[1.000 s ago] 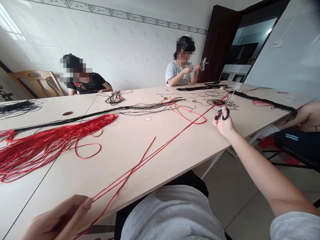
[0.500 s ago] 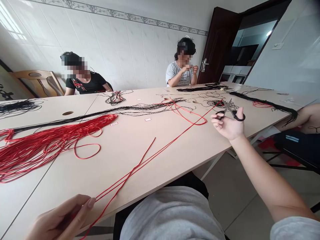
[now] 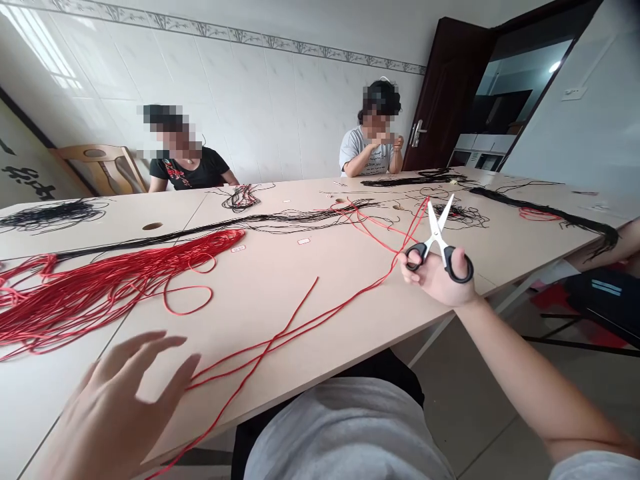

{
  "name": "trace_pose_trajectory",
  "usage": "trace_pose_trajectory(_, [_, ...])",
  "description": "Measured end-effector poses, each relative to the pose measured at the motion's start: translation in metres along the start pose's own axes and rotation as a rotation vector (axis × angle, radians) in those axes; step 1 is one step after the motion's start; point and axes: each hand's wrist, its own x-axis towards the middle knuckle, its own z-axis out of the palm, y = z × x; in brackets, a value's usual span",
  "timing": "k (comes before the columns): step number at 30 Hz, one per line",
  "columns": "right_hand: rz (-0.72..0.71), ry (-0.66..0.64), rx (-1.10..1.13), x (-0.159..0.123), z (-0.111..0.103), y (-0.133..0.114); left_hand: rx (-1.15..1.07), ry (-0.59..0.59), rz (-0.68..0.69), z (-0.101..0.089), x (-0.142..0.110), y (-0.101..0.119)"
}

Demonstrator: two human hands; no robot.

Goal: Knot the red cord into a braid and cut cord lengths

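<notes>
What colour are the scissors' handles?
The scissors' handles are black, best seen in the head view.

My red cord (image 3: 300, 328) crosses the pale desk (image 3: 320, 273). The scissors (image 3: 437, 235) show bright blades and black handles.

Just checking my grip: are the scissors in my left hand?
No, the black-handled steel scissors are in your right hand, while your left hand is open with its fingers spread.

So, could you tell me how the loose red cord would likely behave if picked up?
The red cord will probably hang floppy, since it lies in loose bends. It looks light for its length. It may slip easily, as one stretch droops over the table edge.
</notes>
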Motion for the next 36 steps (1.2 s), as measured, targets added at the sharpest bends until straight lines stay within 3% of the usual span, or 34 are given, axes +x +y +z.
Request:
trace_pose_trajectory(4, [0.009,-0.235,-0.004,0.001,0.028,0.01,-0.566,-0.234,0.164,-0.022,0.04,0.081])
trace_pose_trajectory(8, [0.024,-0.4,-0.002,0.002,0.052,0.017,-0.949,-0.403,0.255,-0.019,0.076,0.16])
trace_pose_trajectory(11, [0.049,-0.473,-0.001,0.002,0.066,0.017,-1.114,-0.465,0.188,-0.004,0.09,0.191])
trace_pose_trajectory(14, [0.059,-0.511,0.006,0.004,0.075,0.018,-1.161,-0.473,0.176,0.008,0.095,0.202])
trace_pose_trajectory(18, [0.067,-0.518,0.041,0.005,0.076,0.023,-1.122,-0.358,0.289,0.014,0.093,0.202])
trace_pose_trajectory(22, [0.09,-0.501,0.041,0.005,0.073,0.026,-0.886,-0.208,0.483,0.016,0.088,0.205])
trace_pose_trajectory(26, [0.135,-0.478,0.056,0.003,0.073,0.019,-0.668,-0.234,0.533,0.005,0.082,0.197])
trace_pose_trajectory(28, [0.176,-0.452,0.069,0.0,0.071,0.009,-0.571,-0.257,0.467,-0.007,0.079,0.176])
trace_pose_trajectory(31, [0.269,-0.408,0.092,-0.002,0.065,-0.013,-0.406,-0.331,0.298,-0.026,0.069,0.125])
trace_pose_trajectory(34, [0.353,-0.324,0.089,-0.002,0.054,-0.033,-0.283,-0.438,0.098,-0.034,0.042,0.078])
trace_pose_trajectory(36, [0.37,-0.256,0.079,0.0,0.045,-0.042,-0.288,-0.497,0.063,-0.032,0.018,0.064])
